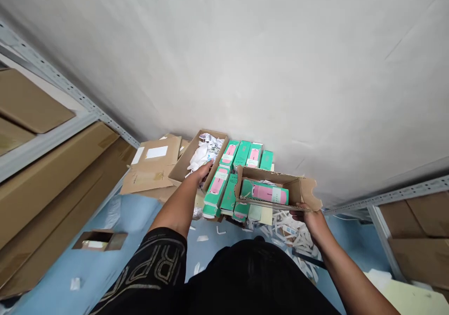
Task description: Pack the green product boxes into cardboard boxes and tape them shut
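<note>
My right hand (309,218) grips the near right corner of a long open cardboard box (293,191), raised in front of me. Inside that box lies a green carton with a pink bottle picture (268,192). My left hand (203,171) reaches over the near edge of another open cardboard box (182,168), full of crumpled paper scraps (206,152). Its fingers are curled at the scraps, close to the right wall; what they hold is partly hidden. Between my hands, several green and pink cartons (218,184) are stacked in rows, partly covered by the raised box.
Flattened cardboard (159,165) lies to the left against the wall. A shelf (42,142) with large cartons stands left, another rack (382,240) right. White scraps (294,235) are heaped on the blue floor. A small open box (114,241) sits on the floor at left.
</note>
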Demonstrator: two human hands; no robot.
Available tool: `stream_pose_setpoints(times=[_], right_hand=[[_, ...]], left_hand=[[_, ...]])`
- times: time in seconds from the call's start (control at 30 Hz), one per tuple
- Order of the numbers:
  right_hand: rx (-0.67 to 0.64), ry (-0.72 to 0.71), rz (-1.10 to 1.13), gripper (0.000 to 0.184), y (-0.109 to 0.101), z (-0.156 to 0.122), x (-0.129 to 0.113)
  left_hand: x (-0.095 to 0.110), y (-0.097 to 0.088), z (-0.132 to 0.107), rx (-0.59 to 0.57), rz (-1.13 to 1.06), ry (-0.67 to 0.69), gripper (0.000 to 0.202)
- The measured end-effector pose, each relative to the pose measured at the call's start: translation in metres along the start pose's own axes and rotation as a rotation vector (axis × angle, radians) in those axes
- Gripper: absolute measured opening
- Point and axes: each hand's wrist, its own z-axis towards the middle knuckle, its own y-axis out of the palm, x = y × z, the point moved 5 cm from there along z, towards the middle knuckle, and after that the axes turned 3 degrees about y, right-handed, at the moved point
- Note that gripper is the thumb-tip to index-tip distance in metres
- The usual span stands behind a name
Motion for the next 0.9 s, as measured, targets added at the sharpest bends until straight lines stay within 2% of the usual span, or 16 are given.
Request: stream_pose_setpoints(times=[0.2, 0.3, 0.43, 0.5, 0.57, 0.67, 0.77, 0.9], right_hand=[[-0.055, 0.013, -0.071, 0.035, 0.019, 0.028, -0.022], [-0.057, 0.017, -0.097, 0.036, 0.031, 0.030, -0.025], [-0.044, 0.028, -0.117, 0.041, 0.054, 0.023, -0.027], [-0.036, 0.026, -0.139, 0.040, 0.068, 0.018, -0.027], [-0.025, 0.022, -0.164, 0.039, 0.085, 0.013, -0.027], [-0.003, 0.020, -0.196, 0.038, 0.111, 0.005, -0.025], [0.014, 0.012, -0.207, 0.037, 0.132, -0.003, -0.024], [0.038, -0.016, -0.217, 0.038, 0.146, -0.012, -0.028]], left_hand=[[-0.027, -0.012, 0.012, 0.018, 0.243, -0.066, 0.061], [-0.030, -0.018, 0.018, 0.041, 0.336, -0.004, 0.067], [-0.026, -0.027, 0.039, 0.089, 0.411, 0.086, 0.062], [-0.026, -0.033, 0.055, 0.098, 0.429, 0.110, 0.071], [-0.029, -0.038, 0.072, 0.083, 0.430, 0.113, 0.089], [-0.040, -0.035, 0.093, -0.038, 0.396, 0.089, 0.108], [-0.048, -0.027, 0.105, -0.138, 0.368, 0.123, 0.090], [-0.048, -0.028, 0.109, -0.130, 0.362, 0.221, 0.049]])
